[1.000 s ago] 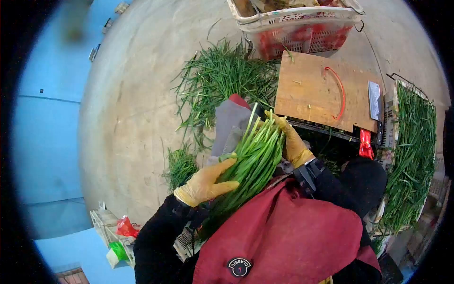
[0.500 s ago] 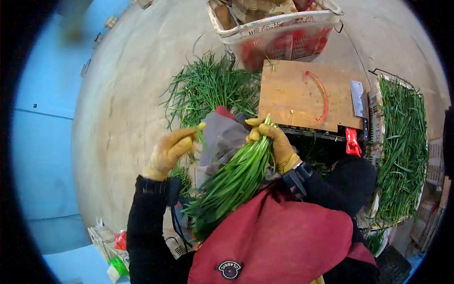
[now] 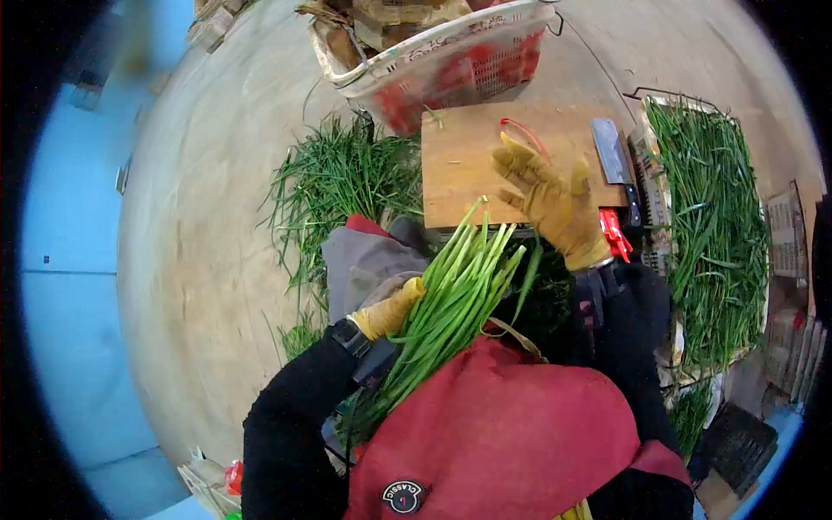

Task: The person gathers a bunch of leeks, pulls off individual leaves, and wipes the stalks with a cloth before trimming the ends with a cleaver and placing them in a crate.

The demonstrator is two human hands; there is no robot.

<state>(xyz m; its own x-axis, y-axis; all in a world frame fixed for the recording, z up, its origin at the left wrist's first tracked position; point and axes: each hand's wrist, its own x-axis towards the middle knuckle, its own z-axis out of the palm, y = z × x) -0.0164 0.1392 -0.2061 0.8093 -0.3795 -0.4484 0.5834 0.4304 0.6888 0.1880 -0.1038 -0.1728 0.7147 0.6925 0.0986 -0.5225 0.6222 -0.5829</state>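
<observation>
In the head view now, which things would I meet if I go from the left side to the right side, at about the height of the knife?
Blue wall → loose pile of green leaves → red strap → knife → packed green leaves.

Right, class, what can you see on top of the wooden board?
On the wooden board are a cleaver near its right edge, a thin red strip and small plant scraps. The open right hand covers part of the board and strip; whatever lies behind it cannot be seen.
</observation>
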